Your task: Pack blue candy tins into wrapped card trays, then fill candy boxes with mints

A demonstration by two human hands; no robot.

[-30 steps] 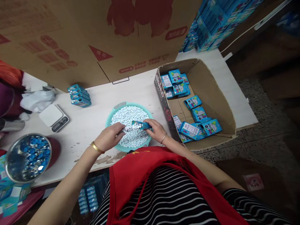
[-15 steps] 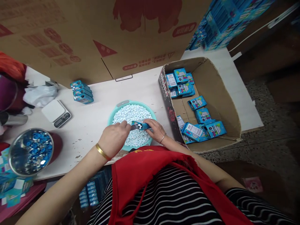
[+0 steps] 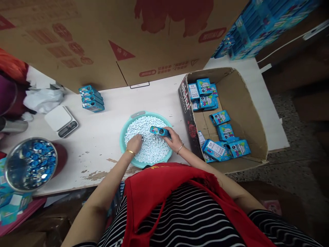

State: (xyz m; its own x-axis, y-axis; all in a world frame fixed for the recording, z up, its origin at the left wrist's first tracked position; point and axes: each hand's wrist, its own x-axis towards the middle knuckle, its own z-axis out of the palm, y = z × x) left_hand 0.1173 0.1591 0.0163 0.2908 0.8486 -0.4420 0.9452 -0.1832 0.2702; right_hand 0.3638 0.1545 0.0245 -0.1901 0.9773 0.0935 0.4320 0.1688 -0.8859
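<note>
A teal basin [image 3: 122, 134] full of small white candies [image 3: 151, 151] stands in front of me on the table. My left hand [image 3: 134, 143], a gold bangle at its wrist, is closed with its fingertips down among the candies. The small scoop it held half a second ago is hidden now. Over the basin's right part, my right hand [image 3: 174, 140] grips a small blue candy box [image 3: 157, 131] by its right end. A dark round opening shows on the box's upturned narrow side.
To the right, an open carton [image 3: 244, 103] holds several blue candy boxes [image 3: 226, 132]. Four-sided packs [image 3: 93, 99] stand at the back left, near a kitchen scale [image 3: 61, 120]. A steel bowl [image 3: 9, 168] contains blue-and-silver pieces. A large carton [image 3: 95, 44] walls off the back.
My left hand has moved from the box's opening down and left into the candies, with the scoop going out of sight. The candy box stays in my right hand, slightly higher and turned.
</note>
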